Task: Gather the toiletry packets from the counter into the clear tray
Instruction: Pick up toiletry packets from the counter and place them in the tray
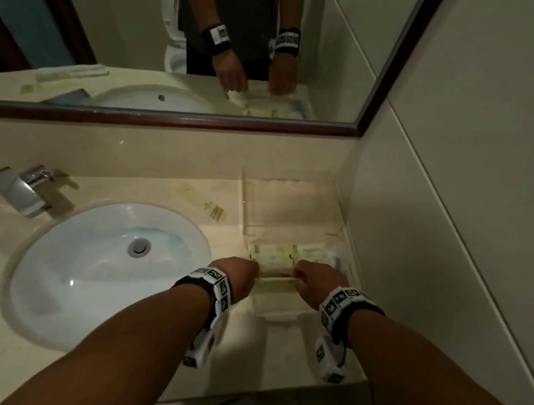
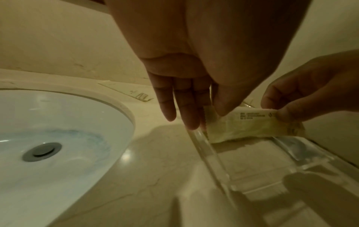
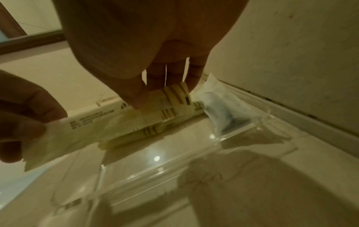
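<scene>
Head view, lower middle: both hands over the clear tray [image 1: 292, 206], stretching one cream packet [image 1: 277, 275] between them. Left hand [image 1: 237, 272] pinches the packet's left end, thumb against forefinger, other fingers straight and close together; right hand [image 1: 314, 284] pinches the striped right end, thumb against fingers. Held by both ends, it likely goes in flat, parallel to the packets in the tray [image 1: 289, 252] just above it in frame. The tray sits tight against the wall [image 1: 467, 197] on the right, so there's little room there; its upper half is bare. Another packet [image 1: 203, 205] waits on the counter [image 1: 124, 174], left of the tray, above the sink [image 1: 76, 260].
</scene>
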`<action>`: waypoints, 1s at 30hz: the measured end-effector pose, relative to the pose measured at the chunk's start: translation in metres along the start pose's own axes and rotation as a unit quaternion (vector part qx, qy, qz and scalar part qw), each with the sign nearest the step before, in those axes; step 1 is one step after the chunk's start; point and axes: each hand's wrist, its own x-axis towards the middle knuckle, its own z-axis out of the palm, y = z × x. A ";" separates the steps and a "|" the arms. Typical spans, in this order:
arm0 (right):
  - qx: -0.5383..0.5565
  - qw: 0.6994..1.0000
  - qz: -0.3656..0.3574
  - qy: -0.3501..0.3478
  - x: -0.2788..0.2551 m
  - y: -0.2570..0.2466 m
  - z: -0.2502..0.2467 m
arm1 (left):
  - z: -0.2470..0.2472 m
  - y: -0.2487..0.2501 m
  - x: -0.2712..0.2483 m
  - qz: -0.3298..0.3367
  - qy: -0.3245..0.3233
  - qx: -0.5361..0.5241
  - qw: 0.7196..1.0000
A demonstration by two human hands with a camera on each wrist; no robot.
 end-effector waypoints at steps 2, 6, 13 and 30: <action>-0.008 1.000 0.002 -0.013 0.001 0.013 0.000 | 0.003 0.010 0.009 0.002 -0.010 -0.005 1.000; -0.022 0.999 0.001 -0.030 0.005 0.032 0.000 | 0.008 0.019 0.024 0.000 -0.051 0.003 0.999; -0.083 0.993 -0.028 -0.080 0.018 0.037 0.013 | 0.013 0.016 0.029 -0.011 -0.101 0.013 0.995; -0.002 0.991 0.121 0.050 0.028 0.055 0.026 | 0.015 0.042 0.047 0.032 0.009 0.018 0.999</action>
